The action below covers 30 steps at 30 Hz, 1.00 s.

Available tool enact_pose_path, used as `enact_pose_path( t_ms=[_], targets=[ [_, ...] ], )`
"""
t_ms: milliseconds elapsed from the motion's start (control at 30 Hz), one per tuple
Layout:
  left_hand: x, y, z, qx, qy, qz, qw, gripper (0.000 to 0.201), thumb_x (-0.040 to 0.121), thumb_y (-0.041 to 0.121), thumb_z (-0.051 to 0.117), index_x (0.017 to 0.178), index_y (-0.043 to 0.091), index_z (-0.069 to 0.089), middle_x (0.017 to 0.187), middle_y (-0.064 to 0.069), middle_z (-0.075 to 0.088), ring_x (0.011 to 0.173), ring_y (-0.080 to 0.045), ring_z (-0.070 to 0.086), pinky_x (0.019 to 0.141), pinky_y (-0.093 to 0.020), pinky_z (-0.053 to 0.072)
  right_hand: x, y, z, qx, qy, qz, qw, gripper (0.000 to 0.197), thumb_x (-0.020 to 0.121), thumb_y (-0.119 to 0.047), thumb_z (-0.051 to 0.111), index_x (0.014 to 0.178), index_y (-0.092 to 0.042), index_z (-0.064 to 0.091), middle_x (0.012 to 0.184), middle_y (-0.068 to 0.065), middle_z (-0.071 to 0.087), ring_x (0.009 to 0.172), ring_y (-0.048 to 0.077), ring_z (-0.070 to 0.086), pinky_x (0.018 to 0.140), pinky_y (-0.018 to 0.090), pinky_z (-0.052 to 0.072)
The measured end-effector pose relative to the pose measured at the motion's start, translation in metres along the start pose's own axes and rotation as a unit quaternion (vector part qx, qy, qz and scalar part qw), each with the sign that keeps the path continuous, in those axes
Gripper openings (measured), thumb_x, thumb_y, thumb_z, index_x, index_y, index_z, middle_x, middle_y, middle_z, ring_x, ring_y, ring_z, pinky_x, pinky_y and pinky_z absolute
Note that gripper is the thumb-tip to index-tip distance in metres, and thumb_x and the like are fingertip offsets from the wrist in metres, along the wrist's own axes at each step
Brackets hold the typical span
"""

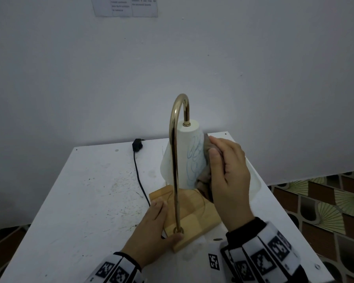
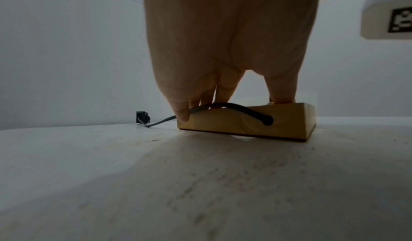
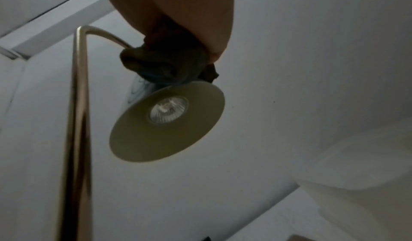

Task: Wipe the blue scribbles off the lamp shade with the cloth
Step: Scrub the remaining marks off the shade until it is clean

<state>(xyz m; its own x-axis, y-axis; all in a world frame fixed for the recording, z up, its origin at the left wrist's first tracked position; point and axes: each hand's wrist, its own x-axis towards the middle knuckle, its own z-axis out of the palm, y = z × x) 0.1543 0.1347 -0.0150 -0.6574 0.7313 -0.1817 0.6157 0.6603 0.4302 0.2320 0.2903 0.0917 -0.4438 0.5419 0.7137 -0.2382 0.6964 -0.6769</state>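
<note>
My right hand holds the brown cloth bunched under its fingers, flat against the right side of the white lamp shade. Blue scribbles lie just left of the cloth edge. My left hand rests on the wooden base, fingers straight, thumb at its near edge. The white table lies open to the left; black cord runs to the far edge.

left of lamp: open table, crossed only by the black cord running to the plug | front of lamp shade: brass arch bars the way | right of shade: right hand with cloth, white tray behind | wooden base: left hand on its near-left corner
</note>
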Motion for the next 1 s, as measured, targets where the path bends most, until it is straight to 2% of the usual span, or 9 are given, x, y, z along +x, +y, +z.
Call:
enact_pose_path(
  t_ms=[133, 300, 400, 500, 600, 767, 867, 933, 1000],
  targets=[
    [0.000, 0.001, -0.001, 0.000, -0.001, -0.006, 1.000, 0.099, 0.081, 0.070, 0.043, 0.151, 0.019, -0.006, 0.157, 0.008, -0.014, 0.144, -0.009, -0.013, 0.114, -0.024, -0.004, 0.015, -0.007, 0.002, 0.022, 0.004, 0.009, 1.000, 0.025, 0.097, -0.018, 0.044, 0.114, -0.012, 0.061, 0.109, -0.005, 0.057, 0.106, 0.014, 0.051, 0.090, 0.013, 0.039],
    [0.000, 0.001, 0.000, -0.009, 0.002, -0.009, 1.000, 0.098, 0.081, 0.069, 0.044, 0.151, 0.019, -0.005, 0.157, 0.008, -0.013, 0.144, -0.008, -0.013, 0.116, -0.025, -0.003, 0.000, -0.019, 0.006, 0.021, 0.008, -0.049, 0.999, 0.031, 0.095, -0.017, 0.043, 0.118, -0.004, 0.060, 0.117, 0.003, 0.058, 0.111, 0.017, 0.051, 0.097, 0.020, 0.039],
    [0.000, 0.001, 0.000, -0.012, 0.002, -0.006, 1.000, 0.098, 0.082, 0.069, 0.044, 0.150, 0.019, -0.006, 0.157, 0.009, -0.015, 0.144, -0.008, -0.014, 0.114, -0.023, -0.005, -0.009, -0.009, 0.003, -0.010, 0.000, -0.071, 0.997, 0.032, 0.095, -0.018, 0.042, 0.119, -0.006, 0.059, 0.118, -0.002, 0.055, 0.111, 0.015, 0.049, 0.098, 0.020, 0.039],
    [-0.002, 0.002, -0.002, -0.008, 0.008, 0.003, 1.000, 0.098, 0.082, 0.068, 0.043, 0.150, 0.018, -0.008, 0.156, 0.009, -0.016, 0.144, -0.008, -0.014, 0.109, -0.019, -0.008, -0.001, -0.001, -0.001, -0.004, 0.012, -0.036, 0.999, 0.029, 0.095, -0.019, 0.042, 0.116, -0.010, 0.061, 0.113, -0.006, 0.056, 0.107, 0.014, 0.051, 0.094, 0.018, 0.040],
    [-0.002, 0.001, -0.003, -0.005, 0.007, 0.004, 1.000, 0.099, 0.082, 0.069, 0.043, 0.150, 0.018, -0.007, 0.157, 0.009, -0.015, 0.144, -0.008, -0.014, 0.112, -0.021, -0.006, 0.012, -0.008, 0.001, 0.017, 0.016, -0.010, 1.000, 0.030, 0.096, -0.021, 0.042, 0.115, -0.011, 0.062, 0.111, -0.003, 0.060, 0.106, 0.014, 0.052, 0.091, 0.016, 0.040],
    [-0.001, 0.002, -0.001, -0.003, 0.002, -0.005, 1.000, 0.098, 0.082, 0.069, 0.043, 0.150, 0.018, -0.007, 0.157, 0.008, -0.016, 0.143, -0.008, -0.015, 0.112, -0.021, -0.006, 0.005, -0.025, 0.009, 0.022, 0.012, -0.062, 0.998, 0.031, 0.095, -0.016, 0.043, 0.116, -0.002, 0.061, 0.115, 0.006, 0.060, 0.109, 0.017, 0.051, 0.096, 0.018, 0.039],
    [-0.001, 0.003, -0.002, -0.007, -0.001, -0.003, 1.000, 0.099, 0.082, 0.069, 0.042, 0.150, 0.018, -0.009, 0.156, 0.008, -0.018, 0.134, 0.001, -0.019, 0.109, -0.020, -0.008, -0.010, -0.014, 0.006, -0.013, -0.001, -0.092, 0.996, 0.034, 0.097, -0.022, 0.041, 0.117, -0.002, 0.060, 0.117, 0.003, 0.057, 0.110, 0.014, 0.048, 0.098, 0.018, 0.038],
    [-0.001, 0.004, -0.002, -0.006, 0.000, 0.003, 1.000, 0.099, 0.081, 0.068, 0.041, 0.149, 0.017, -0.008, 0.156, 0.008, -0.017, 0.128, 0.004, -0.019, 0.107, -0.018, -0.009, -0.010, -0.004, 0.001, -0.011, 0.003, -0.063, 0.998, 0.033, 0.097, -0.023, 0.041, 0.118, -0.006, 0.060, 0.116, -0.002, 0.056, 0.109, 0.012, 0.048, 0.096, 0.016, 0.038],
    [-0.002, 0.004, -0.003, -0.003, 0.002, 0.005, 1.000, 0.099, 0.081, 0.069, 0.041, 0.149, 0.016, -0.008, 0.156, 0.008, -0.017, 0.127, 0.004, -0.020, 0.106, -0.017, -0.010, -0.004, 0.000, 0.000, -0.002, 0.018, -0.021, 1.000, 0.030, 0.095, -0.022, 0.041, 0.116, -0.011, 0.060, 0.113, -0.001, 0.059, 0.106, 0.012, 0.050, 0.092, 0.014, 0.038]
  ],
)
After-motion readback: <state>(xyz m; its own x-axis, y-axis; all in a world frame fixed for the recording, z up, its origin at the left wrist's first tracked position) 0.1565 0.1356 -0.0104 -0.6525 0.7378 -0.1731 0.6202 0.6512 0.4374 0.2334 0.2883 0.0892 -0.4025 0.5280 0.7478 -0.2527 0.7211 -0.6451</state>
